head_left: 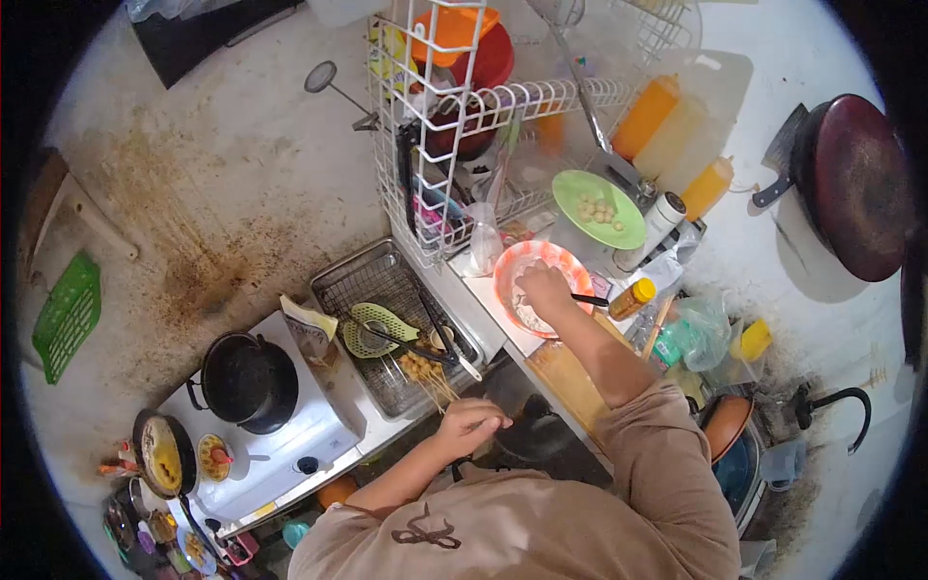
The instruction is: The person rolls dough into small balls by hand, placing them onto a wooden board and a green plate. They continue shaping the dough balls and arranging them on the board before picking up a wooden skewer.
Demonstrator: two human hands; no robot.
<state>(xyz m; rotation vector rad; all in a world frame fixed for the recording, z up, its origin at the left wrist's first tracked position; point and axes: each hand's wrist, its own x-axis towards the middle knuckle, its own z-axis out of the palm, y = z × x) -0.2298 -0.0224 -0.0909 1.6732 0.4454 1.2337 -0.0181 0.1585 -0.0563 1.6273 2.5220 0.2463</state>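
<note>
Item 1, far left: we are logging a small frying pan (pixel 161 452) with yellowish contents, a little bowl (pixel 213 456) just beside it, and a dark pot (pixel 248 380) sitting on a white stove (pixel 290 435).

Item 2: a metal tray (pixel 360 280) is holding a green slotted spatula (pixel 375 327), tongs (pixel 440 340) and a bundle of skewers (pixel 422 369) loaded with small pale pieces.

Item 3: our left hand (pixel 469 422) is hovering just below the skewer sticks, fingers curled loosely inward; we cannot tell whether it is pinching anything. We are judging the skewers light, thin and stiff, likely greasy at the food end, so best taken by the bare stick ends pointing toward us.

Item 4: our right hand (pixel 546 290) is resting inside an orange-rimmed bowl (pixel 512 266) on the counter, fingers bunched and dipping into a whitish content, possibly flour or batter; a dark handle (pixel 590 301) is sticking out beside the hand, though a grip on it is unclear. We are judging the bowl light plastic, liable to slide, best steadied at its rim.

Item 5: behind it, a green plate (pixel 619 227) is carrying small pale balls.

Item 6: a white wire rack (pixel 464 106), orange squeeze bottles (pixel 646 116) and a yellow-capped jar (pixel 633 298) are standing near.

Item 7, far right: a dark wok (pixel 855 184) is hanging.
</note>
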